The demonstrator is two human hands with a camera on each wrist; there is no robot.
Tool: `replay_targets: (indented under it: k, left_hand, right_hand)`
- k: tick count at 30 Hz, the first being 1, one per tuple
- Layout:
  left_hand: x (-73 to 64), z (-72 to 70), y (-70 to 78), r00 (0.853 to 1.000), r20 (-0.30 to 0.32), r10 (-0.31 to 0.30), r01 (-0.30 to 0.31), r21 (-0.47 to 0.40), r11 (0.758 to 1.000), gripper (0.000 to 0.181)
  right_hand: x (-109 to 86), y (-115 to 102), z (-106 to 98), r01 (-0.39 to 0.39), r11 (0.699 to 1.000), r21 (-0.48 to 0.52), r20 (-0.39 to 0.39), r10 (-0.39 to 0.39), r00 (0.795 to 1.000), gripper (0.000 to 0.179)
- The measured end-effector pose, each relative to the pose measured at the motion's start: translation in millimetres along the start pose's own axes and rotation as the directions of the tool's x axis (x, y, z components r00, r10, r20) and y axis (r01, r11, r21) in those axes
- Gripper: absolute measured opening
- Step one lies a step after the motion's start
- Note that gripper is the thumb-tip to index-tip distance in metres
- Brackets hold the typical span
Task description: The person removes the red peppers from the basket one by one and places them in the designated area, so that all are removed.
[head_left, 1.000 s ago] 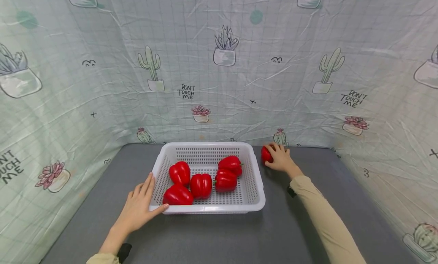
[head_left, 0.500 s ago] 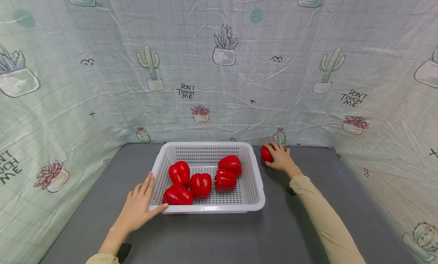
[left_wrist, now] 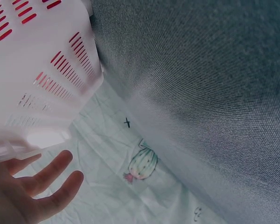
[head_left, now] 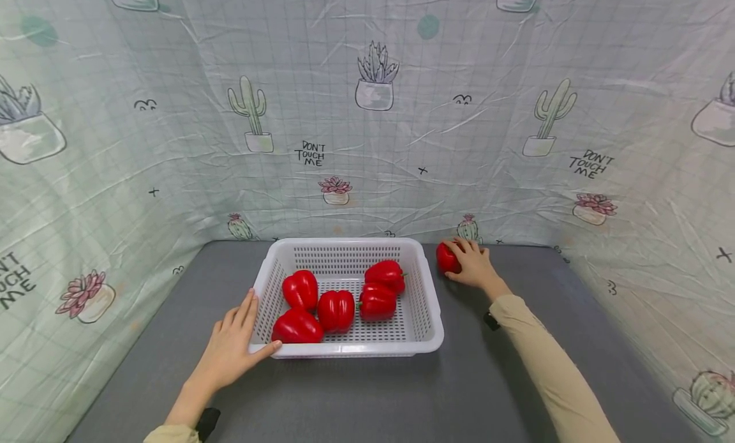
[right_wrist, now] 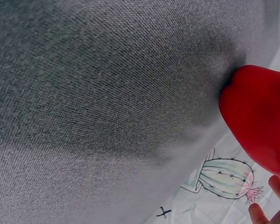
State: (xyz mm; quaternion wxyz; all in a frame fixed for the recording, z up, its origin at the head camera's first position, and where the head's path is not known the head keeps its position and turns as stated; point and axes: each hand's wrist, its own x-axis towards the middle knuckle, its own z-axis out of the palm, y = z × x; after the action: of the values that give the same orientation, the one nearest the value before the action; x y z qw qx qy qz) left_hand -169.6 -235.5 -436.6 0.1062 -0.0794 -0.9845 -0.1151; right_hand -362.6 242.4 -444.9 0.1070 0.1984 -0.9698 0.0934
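A white slotted plastic basket (head_left: 350, 349) stands on the dark grey table, with several red bell peppers (head_left: 336, 311) lying in it. My left hand (head_left: 225, 350) rests at the basket's front left corner, its fingers straight along the left rim and its thumb on the front rim. Beyond the right side of the basket, my right hand (head_left: 475, 268) holds another red bell pepper (head_left: 445, 259) at the table's back, thumb in front and fingers over the top. In the right wrist view this red bell pepper (right_wrist: 259, 116) sits low at the table surface, fingertips right at its edge.
Pale fabric printed with cacti (head_left: 376, 175) hangs close behind the table (head_left: 356, 398) and along both sides. The held pepper is close to the back fabric. A gap of bare table separates it from the basket's right rim.
The view has shifted very slightly. Both hands, the basket and the peppers otherwise keep practically the same places.
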Motion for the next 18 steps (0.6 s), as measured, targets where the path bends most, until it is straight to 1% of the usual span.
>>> replay_targets:
  k: [6, 9, 14, 18]
  left_hand:
    - [0.0, -0.9, 0.3, 1.000, 0.000, 0.001, -0.001, -0.005, 1.000, 0.100]
    - [0.1, -1.5, 0.7, 1.000, 0.001, -0.001, 0.001, -0.005, 1.000, 0.100]
    - [0.0, -1.9, 0.8, 1.000, -0.001, 0.002, -0.002, -0.005, 1.000, 0.100]
    - [-0.1, -2.0, 1.1, 1.000, -0.002, 0.002, -0.002, -0.008, 1.000, 0.099]
  right_hand:
    - [-4.3, 0, -3, 0.045, 0.999, -0.006, -0.058, -0.046, 0.997, 0.072]
    - [-7.3, -3, -7, 0.056, 0.998, -0.017, -0.076, -0.057, 0.995, 0.070]
    - [-14.1, -10, -17, 0.065, 0.997, -0.030, -0.091, -0.068, 0.994, 0.070]
    - [-19.3, -19, -26, 0.099, 0.994, -0.038, -0.139, -0.104, 0.985, 0.069]
